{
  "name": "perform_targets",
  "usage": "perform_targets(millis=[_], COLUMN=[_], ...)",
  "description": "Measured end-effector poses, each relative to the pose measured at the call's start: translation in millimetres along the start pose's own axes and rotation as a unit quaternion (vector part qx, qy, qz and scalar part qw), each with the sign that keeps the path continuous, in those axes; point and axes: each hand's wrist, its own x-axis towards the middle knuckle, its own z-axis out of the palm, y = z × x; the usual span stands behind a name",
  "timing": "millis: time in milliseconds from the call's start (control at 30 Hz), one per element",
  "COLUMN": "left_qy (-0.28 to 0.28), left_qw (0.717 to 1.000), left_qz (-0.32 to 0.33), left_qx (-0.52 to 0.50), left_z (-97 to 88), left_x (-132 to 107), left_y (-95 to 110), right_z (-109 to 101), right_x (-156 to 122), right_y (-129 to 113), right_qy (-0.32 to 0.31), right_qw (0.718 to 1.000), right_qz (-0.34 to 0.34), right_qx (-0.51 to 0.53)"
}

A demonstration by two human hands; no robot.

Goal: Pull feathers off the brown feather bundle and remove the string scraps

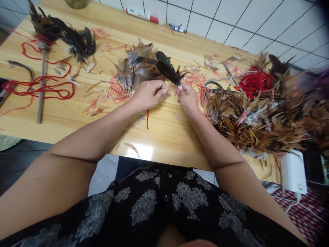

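Observation:
My right hand (186, 97) is closed in a pinch on the quill ends of a small bunch of dark feathers (167, 70) that fan up and away from me. My left hand (150, 93) is closed just beside it, fingertips pinched toward the same quill ends; what they hold is too small to make out. A short red thread (147, 118) lies on the wooden table (164, 137) under my left wrist. A loose pile of grey and brown feathers (133, 67) lies right behind my hands.
A big heap of brown feathers (257, 120) with a red thread bundle (255, 82) fills the right. At the left lie red cord loops (41, 87), a stick (41, 89) and a black feather tuft (77, 41). A marker (142, 14) lies at the far edge; a white charger (293, 173) hangs at the right.

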Motion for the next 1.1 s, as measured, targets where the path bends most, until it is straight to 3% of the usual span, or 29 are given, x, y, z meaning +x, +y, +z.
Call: perform_targets(millis=[67, 133, 233, 300, 400, 533, 633, 733, 833, 967, 1100], left_qy=[-0.006, -0.017, -0.020, -0.018, -0.018, -0.003, -0.028, -0.068, -0.060, -0.054, -0.039], left_qw=[0.996, 0.984, 0.947, 0.924, 0.903, 0.886, 0.927, 0.957, 0.969, 0.957, 0.935], left_qz=[0.052, 0.102, 0.179, 0.217, 0.258, 0.308, 0.266, 0.216, 0.194, 0.231, 0.278], left_qx=[0.073, 0.147, 0.265, 0.316, 0.343, 0.345, 0.264, 0.179, 0.144, 0.167, 0.216], left_z=[1.4, 2.7, 2.0, -0.7, -8.1, -27.1, -43.5, -48.7, -39.3, -21.2, -10.2], left_x=[-5, -11, -18, -18, -11, 9, 23, 28, 24, 14, 7], left_y=[5, 10, 18, 22, 24, 6, -17, -29, -27, -19, -12], right_z=[-2, -1, 3, 6, 9, 13, 14, 13, 11, 12, 13], right_x=[-4, -13, -27, -33, -37, -38, -35, -29, -23, -19, -13], right_y=[-9, -29, -61, -74, -77, -71, -63, -53, -45, -38, -23], right_qy=[0.065, 0.080, 0.008, -0.036, -0.082, -0.134, -0.164, -0.144, -0.077, 0.005, 0.020], right_qw=[0.990, 0.962, 0.890, 0.853, 0.840, 0.855, 0.891, 0.955, 0.995, 0.992, 0.987], right_qz=[-0.022, -0.011, 0.037, 0.024, -0.025, -0.066, -0.094, -0.104, -0.044, 0.062, 0.094], right_qx=[-0.123, -0.261, -0.454, -0.520, -0.535, -0.497, -0.412, -0.237, -0.038, 0.106, 0.125])
